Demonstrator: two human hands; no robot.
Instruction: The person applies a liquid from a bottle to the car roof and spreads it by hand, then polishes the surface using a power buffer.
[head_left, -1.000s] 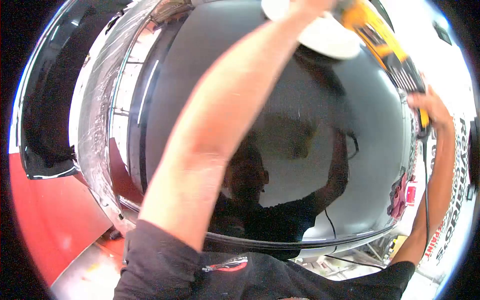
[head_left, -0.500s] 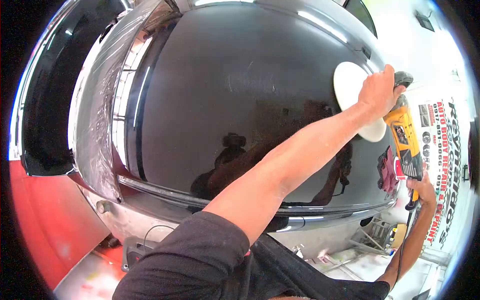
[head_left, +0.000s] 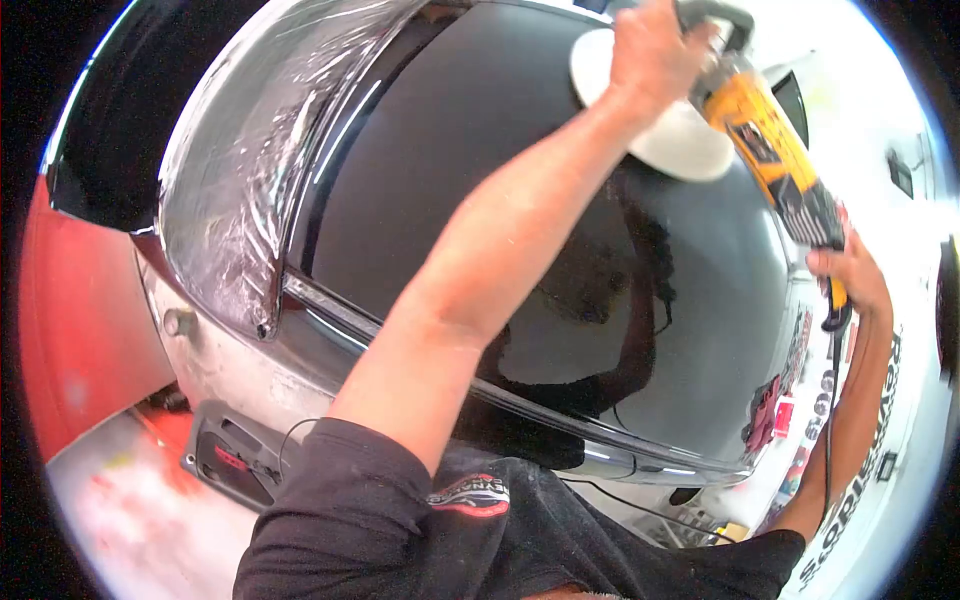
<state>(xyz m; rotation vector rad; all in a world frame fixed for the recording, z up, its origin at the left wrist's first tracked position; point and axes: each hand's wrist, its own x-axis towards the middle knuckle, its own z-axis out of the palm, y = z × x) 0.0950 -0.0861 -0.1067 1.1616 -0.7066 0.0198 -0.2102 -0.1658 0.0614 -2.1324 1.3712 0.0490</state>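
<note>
My left hand [head_left: 655, 60] is wrapped around the dark front handle of a yellow and black polisher [head_left: 765, 135], near its head. On the rear grip, my right hand [head_left: 852, 272] is closed, with the power cord [head_left: 829, 420] trailing down along the forearm. A large white polishing pad [head_left: 690, 150] on the tool lies over the far part of a glossy black car panel [head_left: 440, 150], apparently against it. Part of the pad is hidden behind my left hand and wrist. The panel mirrors my arms and body.
Clear plastic sheeting [head_left: 235, 190] covers the car left of the panel. A purplish cloth [head_left: 763, 412] lies at the panel's right edge. An open dark case [head_left: 225, 455] sits on the floor at lower left, near a red surface [head_left: 95, 330]. A lettered banner [head_left: 865, 450] is at right.
Both hands and the polisher have moved up and to the left in view, carrying the pad toward the panel's far side. The head view has also shifted and tilted.
</note>
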